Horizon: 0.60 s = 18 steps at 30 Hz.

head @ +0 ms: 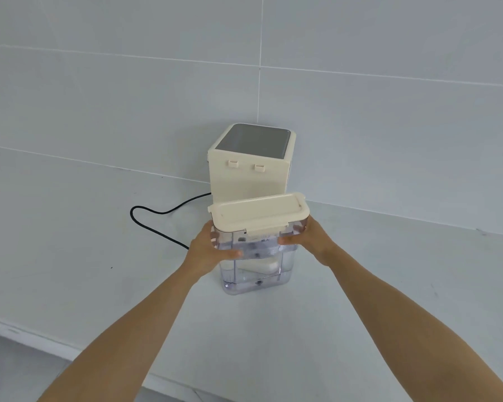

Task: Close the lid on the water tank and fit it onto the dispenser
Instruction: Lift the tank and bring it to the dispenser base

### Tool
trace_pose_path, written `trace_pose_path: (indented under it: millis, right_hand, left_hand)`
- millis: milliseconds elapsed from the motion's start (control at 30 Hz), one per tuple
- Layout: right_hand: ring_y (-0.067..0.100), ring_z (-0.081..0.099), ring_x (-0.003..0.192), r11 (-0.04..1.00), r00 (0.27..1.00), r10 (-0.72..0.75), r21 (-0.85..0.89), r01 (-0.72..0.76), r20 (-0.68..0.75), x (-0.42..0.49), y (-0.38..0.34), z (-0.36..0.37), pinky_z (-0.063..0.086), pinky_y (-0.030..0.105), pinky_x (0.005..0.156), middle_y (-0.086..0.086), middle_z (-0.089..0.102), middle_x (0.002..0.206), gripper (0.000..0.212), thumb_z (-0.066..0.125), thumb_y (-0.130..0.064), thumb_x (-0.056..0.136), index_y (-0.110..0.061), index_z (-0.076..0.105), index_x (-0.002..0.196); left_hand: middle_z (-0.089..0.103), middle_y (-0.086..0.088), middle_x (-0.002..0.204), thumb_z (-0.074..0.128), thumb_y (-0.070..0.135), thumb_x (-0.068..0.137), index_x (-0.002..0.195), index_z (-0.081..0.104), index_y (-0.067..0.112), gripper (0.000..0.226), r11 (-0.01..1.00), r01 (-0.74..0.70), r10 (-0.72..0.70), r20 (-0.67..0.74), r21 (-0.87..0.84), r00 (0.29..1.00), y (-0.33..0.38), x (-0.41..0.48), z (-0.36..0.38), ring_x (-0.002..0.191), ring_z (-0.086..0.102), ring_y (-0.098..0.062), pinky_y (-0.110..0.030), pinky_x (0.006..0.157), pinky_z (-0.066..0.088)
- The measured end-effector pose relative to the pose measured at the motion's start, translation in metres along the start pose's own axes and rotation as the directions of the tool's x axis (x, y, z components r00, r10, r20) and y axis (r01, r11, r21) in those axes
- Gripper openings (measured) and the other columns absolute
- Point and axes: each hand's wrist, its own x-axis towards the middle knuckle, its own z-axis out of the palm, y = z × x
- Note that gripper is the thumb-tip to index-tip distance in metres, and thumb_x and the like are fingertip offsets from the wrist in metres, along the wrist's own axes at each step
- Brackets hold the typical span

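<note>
The clear rectangular plastic water tank (256, 262) stands between both hands in front of the cream box-shaped dispenser (250, 166), with its cream flat lid (259, 211) lying across the top and the front latch tab folded down over the rim. The left hand (208, 250) wraps the tank's left wall, thumb across the front face, fingers (214, 235) clenched round the far side; the right hand (308, 237) mirrors it on the right wall, thumb pressed below the latch. Both are plainly grasping the tank. Whether its base rests on the pale grey worktop (360, 300) or hangs just above it is hard to judge from this angle, though it looks close to the surface.

The lid appears closed, so the closing step seems done and the fitting step is in hand. The dispenser's near face shows two small cream clips (246, 165) near its top, and a black power cord (157, 224) trails off to the left behind the left wrist.

The next move likely calls for carrying the tank level and straight toward that face, keeping it upright so nothing spills, then lining its top edge with the clips and its base with the dispenser's seat before pressing home. The cord is worth keeping clear of.
</note>
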Motion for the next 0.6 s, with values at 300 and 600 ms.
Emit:
trace_pose_path:
  millis: [300,600]
  right_hand:
    - [0.019,0.058,0.113,0.999,0.976,-0.014,-0.042,0.005,-0.215,-0.016,0.002,0.021,0.047,0.025,0.087,-0.007,0.060,0.121,0.074,0.083,-0.012,0.058,-0.029,0.048,0.121]
    - [0.031,0.052,0.110,0.984,0.899,-0.057,-0.175,-0.022,-0.435,-0.022,-0.066,0.056,0.046,0.025,0.073,0.012,0.058,0.104,0.060,0.084,-0.022,0.059,-0.031,0.047,0.104]
  left_hand:
    - [0.053,-0.004,0.123,0.080,0.014,0.063,0.130,0.040,0.019,0.079,0.980,-0.106,0.082,0.146,0.168,0.986,0.000,0.021,-0.026,0.111,0.049,-0.020,-0.025,0.085,0.038]
    - [0.055,0.012,0.099,0.079,0.016,0.066,0.113,0.043,0.028,0.061,0.931,-0.286,0.224,0.263,0.228,0.938,0.048,0.037,-0.079,0.101,0.052,-0.015,-0.014,0.073,0.040]
